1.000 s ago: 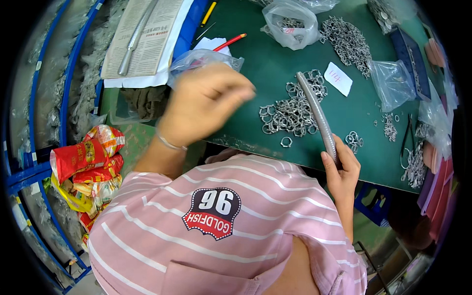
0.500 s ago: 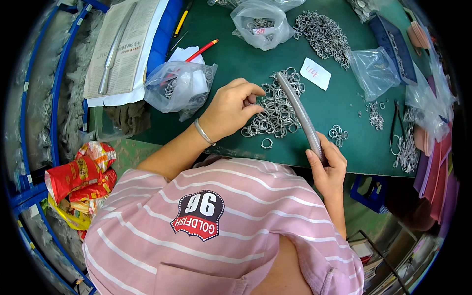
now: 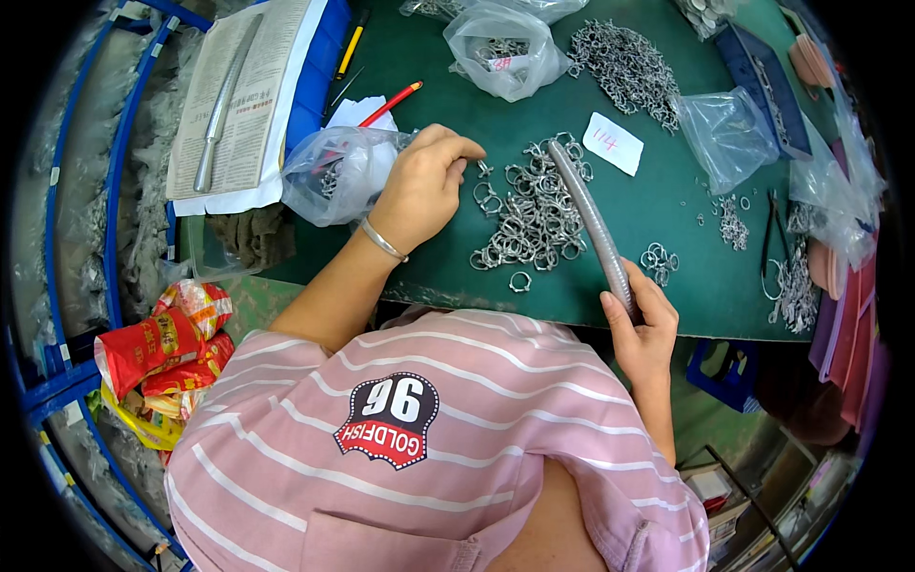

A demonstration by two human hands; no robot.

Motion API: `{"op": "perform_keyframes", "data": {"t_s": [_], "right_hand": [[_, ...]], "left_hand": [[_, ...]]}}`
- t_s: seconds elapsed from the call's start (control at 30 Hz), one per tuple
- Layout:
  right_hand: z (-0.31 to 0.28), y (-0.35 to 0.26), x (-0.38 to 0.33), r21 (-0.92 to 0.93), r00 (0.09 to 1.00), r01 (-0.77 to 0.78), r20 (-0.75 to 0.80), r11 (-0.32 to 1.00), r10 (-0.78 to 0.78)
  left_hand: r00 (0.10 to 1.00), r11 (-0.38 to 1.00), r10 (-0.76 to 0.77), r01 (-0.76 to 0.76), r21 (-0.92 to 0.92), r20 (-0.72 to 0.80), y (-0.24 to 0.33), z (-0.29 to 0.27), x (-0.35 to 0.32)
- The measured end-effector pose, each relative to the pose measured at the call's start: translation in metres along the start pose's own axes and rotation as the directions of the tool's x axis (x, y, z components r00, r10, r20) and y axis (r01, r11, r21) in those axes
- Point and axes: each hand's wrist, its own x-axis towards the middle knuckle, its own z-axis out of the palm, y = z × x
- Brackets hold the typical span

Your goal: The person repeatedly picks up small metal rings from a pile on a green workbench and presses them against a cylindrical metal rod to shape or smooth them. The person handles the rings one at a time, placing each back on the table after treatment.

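Observation:
My right hand (image 3: pixel 648 324) is closed around the thick lower end of a grey ring mandrel (image 3: pixel 593 219). The mandrel slants up and left, its narrow tip over the right side of a pile of silver rings (image 3: pixel 534 214). Left of this pile, my left hand (image 3: pixel 424 181) is held with its index finger stretched out and its other fingers curled. A small ring (image 3: pixel 483 171) lies just below that index fingertip; I cannot tell whether they touch. Another loose ring (image 3: pixel 487 198) is a little nearer to me. One ring (image 3: pixel 519 282) sits apart at the pile's near edge.
A white paper slip (image 3: pixel 613 144) lies right of the pile, below a bigger heap of rings (image 3: pixel 624 71). Plastic bags (image 3: pixel 500 57), a red pen (image 3: pixel 391 103) and black-handled pliers (image 3: pixel 770 234) are around. A second mandrel (image 3: pixel 224 110) rests on newspaper at left. A small ring cluster (image 3: pixel 660 259) is near my right hand.
My left hand has drawn back from the pile, up and to the left. Rings now show between it and the pile. My right hand still grips the mandrel, nearly in the same place.

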Motion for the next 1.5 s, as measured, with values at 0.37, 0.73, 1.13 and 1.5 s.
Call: {"op": "perform_keyframes", "data": {"t_s": [0.37,0.73,1.13,1.5], "right_hand": [[0.000,0.000,0.001,0.006,1.000,0.000,0.019,1.000,0.000],[0.000,-0.002,0.004,0.003,0.999,0.011,0.038,1.000,-0.012],[0.001,0.000,0.003,0.019,0.999,-0.001,0.041,1.000,0.000],[0.002,0.000,0.002,0.017,0.999,-0.024,0.044,1.000,0.023]], "left_hand": [[0.953,0.723,-0.252,0.301,-0.622,0.168,-0.001,0.015,-0.002],[0.874,0.018,-0.163,0.466,-0.884,0.458,0.011,0.012,-0.007],[0.882,-0.063,-0.131,0.448,-0.892,0.453,0.006,0.013,-0.006],[0.870,-0.117,-0.186,0.443,-0.889,0.457,0.010,0.011,-0.005]]}}
